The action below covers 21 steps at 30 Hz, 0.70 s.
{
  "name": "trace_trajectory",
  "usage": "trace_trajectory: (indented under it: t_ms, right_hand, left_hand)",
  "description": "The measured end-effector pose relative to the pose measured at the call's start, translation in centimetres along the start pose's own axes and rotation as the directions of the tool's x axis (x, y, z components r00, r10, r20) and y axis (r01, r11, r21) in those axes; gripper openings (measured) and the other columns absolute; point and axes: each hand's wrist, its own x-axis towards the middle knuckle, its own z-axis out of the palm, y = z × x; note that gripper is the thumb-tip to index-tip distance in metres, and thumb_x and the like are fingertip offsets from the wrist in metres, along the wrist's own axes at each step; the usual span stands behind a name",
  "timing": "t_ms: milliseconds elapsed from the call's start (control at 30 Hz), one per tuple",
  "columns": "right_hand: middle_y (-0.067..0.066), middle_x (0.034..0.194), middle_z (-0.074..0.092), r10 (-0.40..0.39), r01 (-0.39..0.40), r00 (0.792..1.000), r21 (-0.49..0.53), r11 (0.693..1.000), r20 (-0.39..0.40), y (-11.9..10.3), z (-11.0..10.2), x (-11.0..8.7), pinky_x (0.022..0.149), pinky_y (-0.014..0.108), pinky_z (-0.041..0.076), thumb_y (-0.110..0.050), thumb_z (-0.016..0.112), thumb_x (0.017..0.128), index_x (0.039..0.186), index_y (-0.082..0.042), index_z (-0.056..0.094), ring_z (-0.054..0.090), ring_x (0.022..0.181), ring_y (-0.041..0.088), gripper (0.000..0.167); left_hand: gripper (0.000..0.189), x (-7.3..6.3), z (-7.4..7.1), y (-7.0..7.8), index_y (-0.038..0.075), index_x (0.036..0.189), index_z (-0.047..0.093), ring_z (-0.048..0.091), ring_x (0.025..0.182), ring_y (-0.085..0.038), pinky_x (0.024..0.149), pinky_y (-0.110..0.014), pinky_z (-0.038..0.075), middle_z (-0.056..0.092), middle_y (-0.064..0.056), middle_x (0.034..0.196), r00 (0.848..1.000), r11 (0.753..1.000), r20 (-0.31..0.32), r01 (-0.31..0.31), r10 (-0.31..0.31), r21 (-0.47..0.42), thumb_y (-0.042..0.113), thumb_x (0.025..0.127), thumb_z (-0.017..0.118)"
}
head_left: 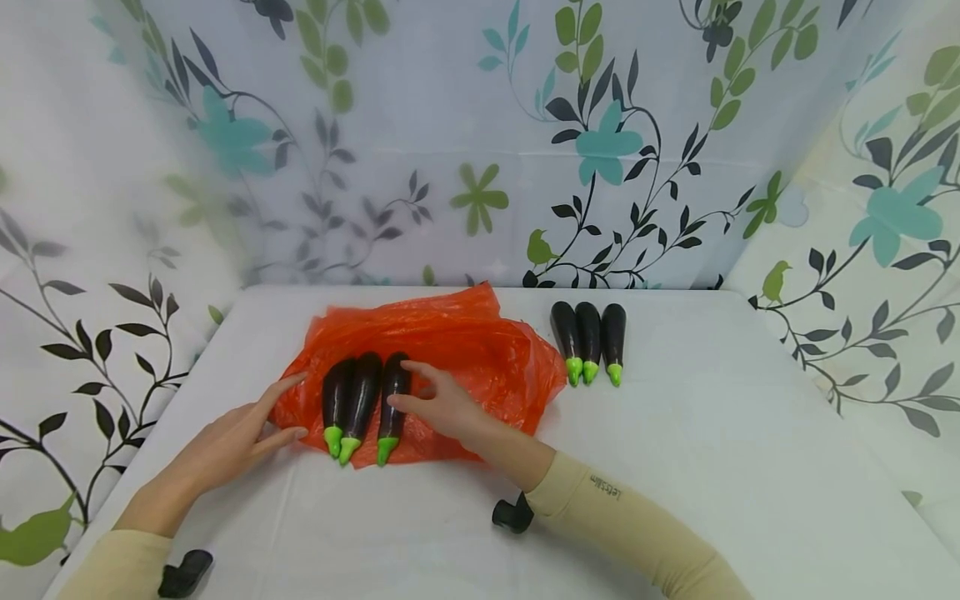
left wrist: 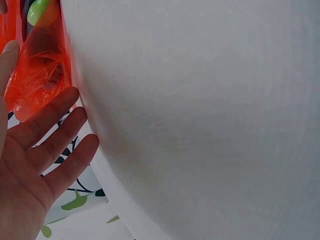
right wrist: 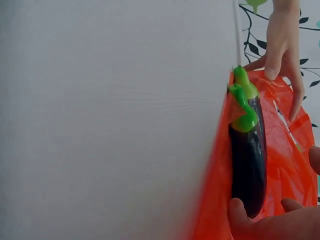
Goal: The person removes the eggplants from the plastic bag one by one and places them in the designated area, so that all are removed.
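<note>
Three dark eggplants with bright green stem ends lie on a red plastic bag [head_left: 465, 421]: two together at the left, the left eggplant [head_left: 339, 400] and the middle eggplant [head_left: 362, 400], and a right eggplant [head_left: 392, 417] a little apart. My right hand [head_left: 442, 406] is at this right eggplant, thumb and fingers spread, fingertips right at its side; in the right wrist view the thumb [right wrist: 239, 212] overlaps its lower end. At the bag's left edge my left hand [head_left: 232, 442] stands with thumb and fingers apart, fingertips at the red plastic; its fingers [left wrist: 60, 125] look extended in the left wrist view.
Three more eggplants [head_left: 589, 342] lie side by side at the back right of the white table [head_left: 712, 467]. Two black objects, one left [head_left: 185, 573] and one right [head_left: 513, 514], appear beside the forearms. A floral curtain [head_left: 420, 125] hangs behind the table.
</note>
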Motion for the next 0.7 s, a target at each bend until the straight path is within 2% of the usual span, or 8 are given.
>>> trace_trajectory:
  t_ms: [400,700]
  right_hand:
    - [0.001,0.139,0.051,-0.019,0.02,0.999,-0.03,0.999,0.032,0.8,0.72,0.79,0.093,0.042,0.049,-0.039,0.073,0.087,0.145,-0.032,0.046,0.052,0.122,0.024,0.064]
    - [0.0,0.138,0.051,-0.024,0.032,0.997,-0.112,0.993,0.072,0.9,1.01,1.04,0.093,0.041,0.048,-0.04,0.073,0.087,0.145,-0.032,0.046,0.051,0.118,0.02,0.064]
  left_hand:
    - [0.079,-0.03,0.11,0.01,0.02,0.151,0.023,0.042,0.059,-0.006,0.057,-0.03,0.039,0.043,0.006,0.065,1.0,1.0,-0.002,-0.005,0.005,0.004,0.038,0.09,0.07]
    - [0.078,0.01,-0.09,0.07,0.021,0.151,0.023,0.043,0.059,-0.007,0.058,-0.03,0.039,0.043,0.006,0.065,1.0,1.0,-0.001,-0.002,0.002,-0.002,0.037,0.09,0.07]
